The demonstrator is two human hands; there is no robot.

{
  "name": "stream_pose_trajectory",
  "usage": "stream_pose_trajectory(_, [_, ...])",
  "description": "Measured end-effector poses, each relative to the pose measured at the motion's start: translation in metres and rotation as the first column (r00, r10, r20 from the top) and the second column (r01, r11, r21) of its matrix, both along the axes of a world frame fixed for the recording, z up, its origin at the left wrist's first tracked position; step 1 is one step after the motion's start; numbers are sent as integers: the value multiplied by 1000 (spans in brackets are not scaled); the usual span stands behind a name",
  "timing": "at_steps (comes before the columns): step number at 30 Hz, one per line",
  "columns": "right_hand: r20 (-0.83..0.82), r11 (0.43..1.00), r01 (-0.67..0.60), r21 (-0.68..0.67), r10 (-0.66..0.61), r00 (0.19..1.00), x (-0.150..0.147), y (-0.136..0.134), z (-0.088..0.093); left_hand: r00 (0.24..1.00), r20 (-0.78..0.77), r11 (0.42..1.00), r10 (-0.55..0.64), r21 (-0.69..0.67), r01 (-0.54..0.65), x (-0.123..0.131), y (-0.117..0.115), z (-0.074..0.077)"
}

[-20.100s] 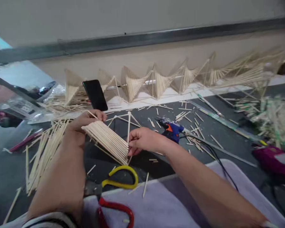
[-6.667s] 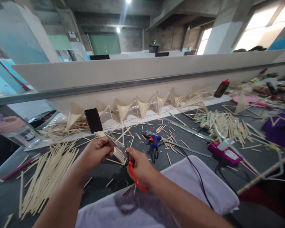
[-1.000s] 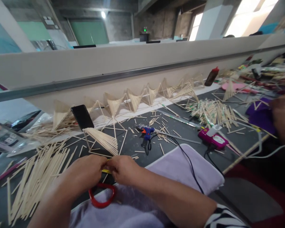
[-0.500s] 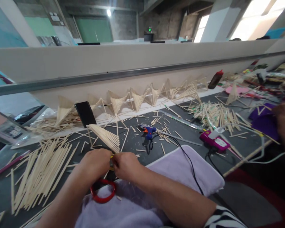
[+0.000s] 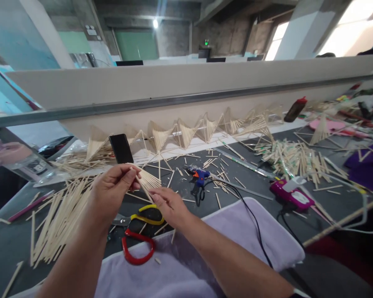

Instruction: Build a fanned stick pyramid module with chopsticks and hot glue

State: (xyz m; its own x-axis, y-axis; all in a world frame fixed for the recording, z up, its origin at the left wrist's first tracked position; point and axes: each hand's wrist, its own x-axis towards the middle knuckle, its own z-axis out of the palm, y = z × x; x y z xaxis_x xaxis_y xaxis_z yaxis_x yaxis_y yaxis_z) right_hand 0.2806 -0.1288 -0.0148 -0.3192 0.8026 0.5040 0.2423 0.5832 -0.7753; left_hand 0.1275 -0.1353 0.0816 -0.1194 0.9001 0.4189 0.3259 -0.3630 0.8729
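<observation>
A thin wooden stick (image 5: 145, 188) slants between my two hands. My left hand (image 5: 113, 188) pinches its upper end between thumb and fingertips. Lower and to the right, my right hand (image 5: 170, 206) has its fingers closed round the other end. Just below the hands lie scissors (image 5: 139, 250) with one red and one yellow handle, partly on the lilac towel (image 5: 248, 227). Behind my hands a fan-shaped stick model (image 5: 151, 179) is partly covered by them. A black phone (image 5: 121, 148) leans upright behind that model.
Loose sticks (image 5: 60, 223) lie piled on the left. A blue glue gun (image 5: 200, 176) and cut pieces are at the centre, its cord crossing the towel. A magenta power strip (image 5: 292, 194) sits to the right. Stick models (image 5: 186, 134) line the back; a bottle (image 5: 21, 161) stands left.
My hands have risen from beside the scissors and moved apart, with a stick now held between them. The scissors show in full. Another person's hand at the right edge has left view.
</observation>
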Motion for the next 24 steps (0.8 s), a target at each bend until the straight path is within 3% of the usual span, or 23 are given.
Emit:
stream_pose_trajectory(3, [-46,979,-109,-171,102,994,-5,-6,-6,996,91,1000,8,1,-8,5,2,-2])
stream_pose_trajectory(6, [18,965,-90,-246,97,995,-7,-7,-12,995,101,1000,22,-14,-21,6,3,-1])
stream_pose_trajectory(14, [59,983,-62,-172,73,996,-8,-8,-14,997,35,992,65,-109,-61,2,7,-4])
stream_pose_trajectory(19, [-6,989,-40,-142,40,999,-7,-5,-18,998,55,973,-6,-229,18,9,10,-12])
stream_pose_trajectory(24, [-136,983,92,-157,-113,984,0,6,-21,987,158,988,18,-152,7,8,12,-9])
